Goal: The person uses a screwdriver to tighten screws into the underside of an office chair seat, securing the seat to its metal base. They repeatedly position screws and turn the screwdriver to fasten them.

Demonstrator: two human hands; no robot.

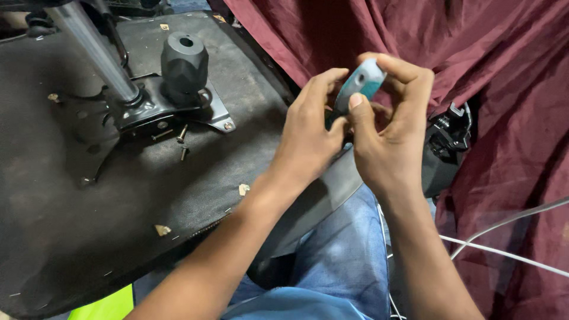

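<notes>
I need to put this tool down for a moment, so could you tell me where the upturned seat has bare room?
The dark seat underside is bare along its near edge, below the loose screws. Crowded: the metal bracket, black knob and grey column at the far side. Both hands grip the teal-handled tool beside maroon cloth.

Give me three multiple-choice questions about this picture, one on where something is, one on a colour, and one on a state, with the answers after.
1. Where do the loose screws lie?
A. on the dark underside of the chair seat, beside the metal mechanism plate
B. on the maroon cloth
C. in the left hand

2. What colour is the tool handle held between the hands?
A. yellow
B. teal and grey
C. red

3. How is that handle held?
A. lying untouched
B. by the left hand alone
C. by both the left hand and the right hand

Answers: 1 A, the screws rest by the plate. 2 B, teal and grey show between the fingers. 3 C, fingers of both hands close on it.
</notes>
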